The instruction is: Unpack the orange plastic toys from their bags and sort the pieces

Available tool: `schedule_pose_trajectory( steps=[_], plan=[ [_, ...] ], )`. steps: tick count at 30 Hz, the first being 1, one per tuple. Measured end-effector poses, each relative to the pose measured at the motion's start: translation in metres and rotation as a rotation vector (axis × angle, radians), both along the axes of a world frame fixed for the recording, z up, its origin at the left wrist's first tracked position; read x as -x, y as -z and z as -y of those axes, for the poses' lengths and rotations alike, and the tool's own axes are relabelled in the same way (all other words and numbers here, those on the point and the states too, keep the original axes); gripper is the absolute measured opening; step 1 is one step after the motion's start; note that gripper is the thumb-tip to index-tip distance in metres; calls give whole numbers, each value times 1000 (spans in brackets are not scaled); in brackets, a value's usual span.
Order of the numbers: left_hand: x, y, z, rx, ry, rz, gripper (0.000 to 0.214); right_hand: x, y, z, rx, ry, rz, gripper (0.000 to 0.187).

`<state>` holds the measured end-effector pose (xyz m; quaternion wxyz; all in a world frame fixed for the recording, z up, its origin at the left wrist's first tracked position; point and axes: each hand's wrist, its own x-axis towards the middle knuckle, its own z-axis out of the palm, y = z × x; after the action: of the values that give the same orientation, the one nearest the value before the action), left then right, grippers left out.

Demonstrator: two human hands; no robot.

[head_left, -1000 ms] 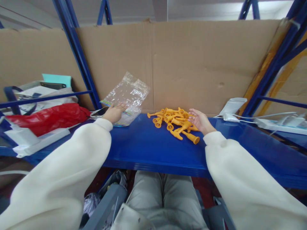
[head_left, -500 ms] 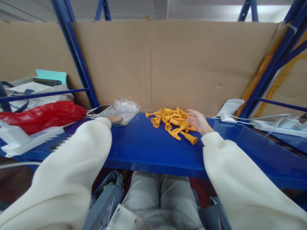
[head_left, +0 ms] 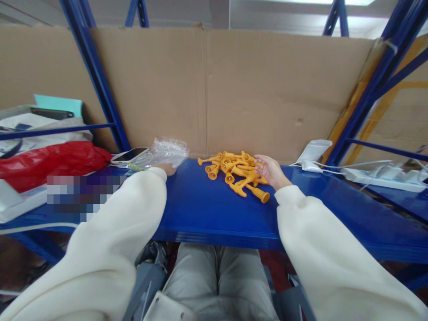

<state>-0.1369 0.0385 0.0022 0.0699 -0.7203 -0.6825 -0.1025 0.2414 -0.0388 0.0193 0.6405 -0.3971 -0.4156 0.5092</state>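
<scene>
A pile of orange plastic toy hammers with flared, hollow handle ends lies on the blue tabletop. My right hand rests at the pile's right edge, fingers loosely curved and apart, with nothing seen in its grasp. To the left lie clear plastic bags, crinkled and overlapping. At their lower right edge is my left hand, its fingers bent down and closed on a bag. The sleeve hides part of that hand.
A phone lies left of the bags, near a red plastic bag. Cardboard stands along the back between blue posts. At right are a white charger with cables and a power strip.
My left hand has shifted right along the bags, and its fingers have bent down. My right hand stays beside the orange pile. The whole view has turned slightly.
</scene>
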Motion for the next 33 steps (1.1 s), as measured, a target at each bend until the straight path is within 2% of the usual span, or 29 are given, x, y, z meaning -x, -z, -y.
schedule_pose_trajectory(
  steps=[2, 4, 8, 11, 14, 17, 21, 23, 27, 33],
  plan=[
    [-4, -5, 1, 139, -188, -37, 58, -1, 1, -1, 10, 9, 25, 6],
    [-8, -11, 1, 191, -210, -56, 60, -1, 3, -2, 18, 21, 67, 7],
    [-18, -20, -3, 170, -111, -52, 59, 0, 6, -3, 34, 27, 148, 12],
    [-36, -26, -2, 110, -23, -16, 55, 3, 6, -3, 39, 51, 199, 15],
    [-67, -36, 8, 44, 182, 91, 45, 7, 7, -1, 19, 64, 300, 19],
    [-104, -40, 24, 17, 382, 151, 46, 9, 8, 2, -3, -60, 423, 17],
    [-145, -26, 42, 2, 625, 235, 52, 11, 11, 6, 46, -339, 593, 8],
    [-157, -13, 46, -28, 679, 196, 49, 11, 12, 7, 61, -399, 628, 9],
    [-164, 8, 46, -107, 612, 151, 31, 11, 14, 5, 31, -339, 679, 8],
    [-163, 15, 42, -171, 593, 192, 27, 17, 15, 1, 28, -231, 776, 11]
  ],
)
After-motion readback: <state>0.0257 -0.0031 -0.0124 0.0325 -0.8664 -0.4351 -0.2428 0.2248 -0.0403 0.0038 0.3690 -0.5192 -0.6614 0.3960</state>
